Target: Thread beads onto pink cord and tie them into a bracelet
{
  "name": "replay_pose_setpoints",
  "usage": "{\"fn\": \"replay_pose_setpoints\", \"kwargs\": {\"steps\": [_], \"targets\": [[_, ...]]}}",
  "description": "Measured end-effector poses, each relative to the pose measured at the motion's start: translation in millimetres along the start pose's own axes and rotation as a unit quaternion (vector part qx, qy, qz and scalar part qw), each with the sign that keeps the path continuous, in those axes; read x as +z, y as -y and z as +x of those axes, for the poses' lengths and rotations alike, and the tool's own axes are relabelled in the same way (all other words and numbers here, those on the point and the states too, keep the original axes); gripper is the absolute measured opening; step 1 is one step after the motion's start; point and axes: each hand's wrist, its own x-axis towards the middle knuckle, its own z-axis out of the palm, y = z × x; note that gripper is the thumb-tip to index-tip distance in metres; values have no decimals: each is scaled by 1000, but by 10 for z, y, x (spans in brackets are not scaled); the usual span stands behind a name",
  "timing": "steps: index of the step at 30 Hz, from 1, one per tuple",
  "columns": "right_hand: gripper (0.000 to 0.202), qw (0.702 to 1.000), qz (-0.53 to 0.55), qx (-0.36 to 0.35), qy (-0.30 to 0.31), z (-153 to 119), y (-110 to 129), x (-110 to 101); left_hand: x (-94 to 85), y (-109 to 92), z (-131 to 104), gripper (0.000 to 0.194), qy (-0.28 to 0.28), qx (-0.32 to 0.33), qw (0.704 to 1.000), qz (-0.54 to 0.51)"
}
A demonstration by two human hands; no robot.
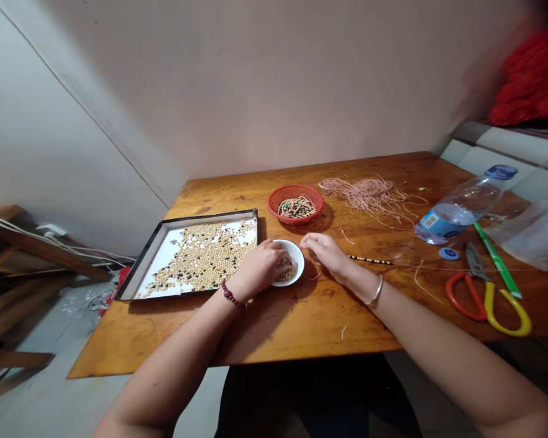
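My left hand reaches over the left side of a small white bowl, its fingertips down among the beads; whether they pinch any is hidden. Just right of the bowl, my right hand is closed, fingers pinched on the end of a thin cord. Black and tan beads are threaded on that cord, which runs right from beneath the hand. Left of my left hand lies a shallow black-edged tray with many tan, black and a few green beads.
Behind the bowl stands a red basket of strung beads. A tangle of pink cord lies at the back. On the right are a plastic bottle, a blue cap, scissors, a green strip and a clear bag.
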Motion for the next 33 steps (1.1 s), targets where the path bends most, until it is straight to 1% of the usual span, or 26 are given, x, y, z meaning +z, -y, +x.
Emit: {"fn": "replay_pose_setpoints", "kwargs": {"steps": [3, 8, 12, 14, 16, 18, 22, 25, 27, 33], "targets": [[12, 1000, 7, 9, -2, 8, -26, -5, -8, -8, -2, 17, 13, -6, 1000, 6], [15, 1000, 13, 10, 5, -19, -37, 19, 13, -3, -5, 18, 13, -15, 1000, 3], [18, 999, 17, 27, 13, -21, -42, 24, 9, -7, -8, 19, 15, -14, 1000, -2], [20, 1000, 11, 18, 9, -10, -47, 13, -9, -14, -11, 17, 11, -29, 1000, -3], [20, 1000, -2, 4, -8, 0, -56, 5, -28, -17, -16, 15, 2, -53, 999, -5], [21, 1000, -17, -3, -21, 2, -70, 10, -39, -13, -25, 12, -6, -61, 998, -14], [25, 998, -52, -16, -17, -14, -120, 56, -20, 9, -41, 13, -44, -72, 995, -59], [26, 997, -73, -8, -4, -30, -153, 89, 4, 20, -43, 12, -84, -90, 985, -124], [25, 997, -79, -9, 4, -40, -163, 99, 5, 20, -43, 12, -99, -98, 976, -165], [22, 995, -93, -31, 8, -62, -161, 94, -39, -5, -50, 12, -99, -97, 968, -210]]}}
